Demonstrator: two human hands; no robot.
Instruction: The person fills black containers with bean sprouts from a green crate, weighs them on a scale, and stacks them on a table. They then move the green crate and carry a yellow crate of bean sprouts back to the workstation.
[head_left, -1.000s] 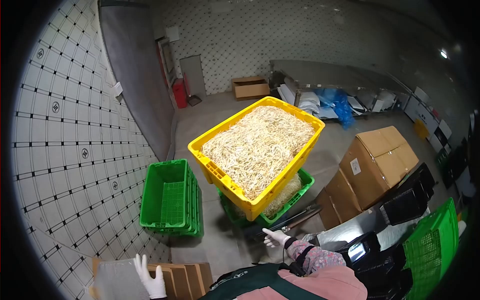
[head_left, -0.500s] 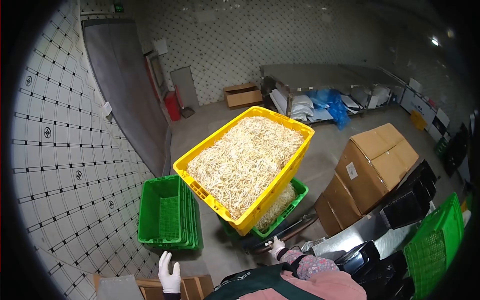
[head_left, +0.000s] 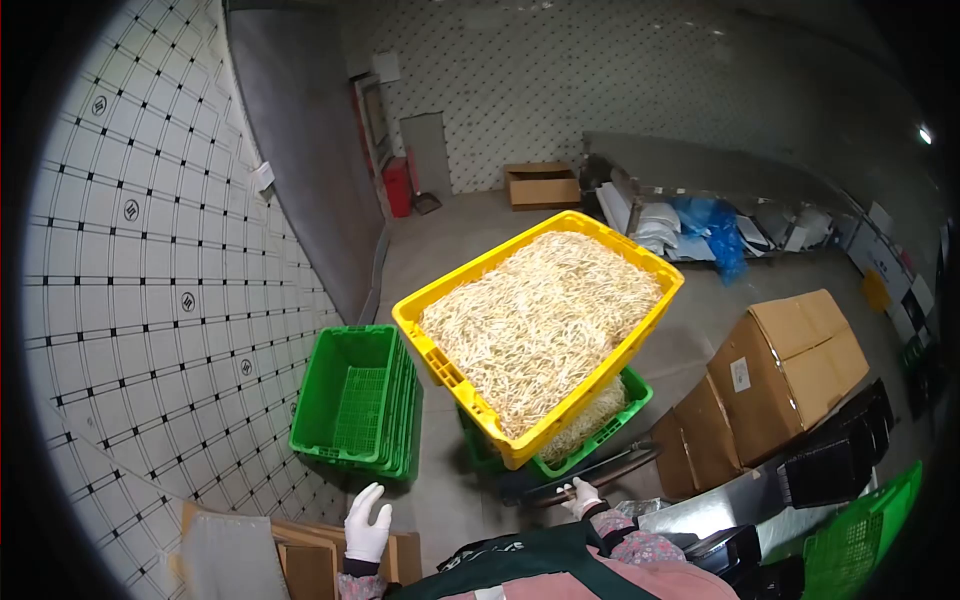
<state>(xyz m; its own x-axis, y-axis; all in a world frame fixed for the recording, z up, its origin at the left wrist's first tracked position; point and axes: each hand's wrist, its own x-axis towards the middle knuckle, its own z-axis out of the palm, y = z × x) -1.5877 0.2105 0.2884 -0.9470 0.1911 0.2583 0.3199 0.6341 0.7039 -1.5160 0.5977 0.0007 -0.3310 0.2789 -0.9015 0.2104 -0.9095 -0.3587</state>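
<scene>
A yellow crate (head_left: 585, 403) heaped with pale bean sprouts (head_left: 540, 330) sits crosswise over a green crate (head_left: 603, 436), where more sprouts show. A dark curved bar (head_left: 612, 470) runs along the near side of this stack. At the bar is my white-gloved right hand (head_left: 580, 497), its fingers apart and fingertips right at the bar. My left hand (head_left: 367, 525), also gloved in white, hangs open with thumb and fingers spread, holding nothing. Just beyond it stands a stack of nested green crates (head_left: 398, 440), the top one with nothing inside.
Cardboard boxes (head_left: 800, 345) stand to the right, beside black trays (head_left: 835, 455) and a tilted green crate (head_left: 865, 535). Flattened cardboard (head_left: 300, 560) lies at lower left. A tiled wall (head_left: 180, 380) borders the left side. Farther back are an opened carton (head_left: 542, 186) and a red bin (head_left: 397, 187).
The view has turned left, so the crates, boxes and back wall sit farther right. Both hands also appear farther right; my left hand stays open.
</scene>
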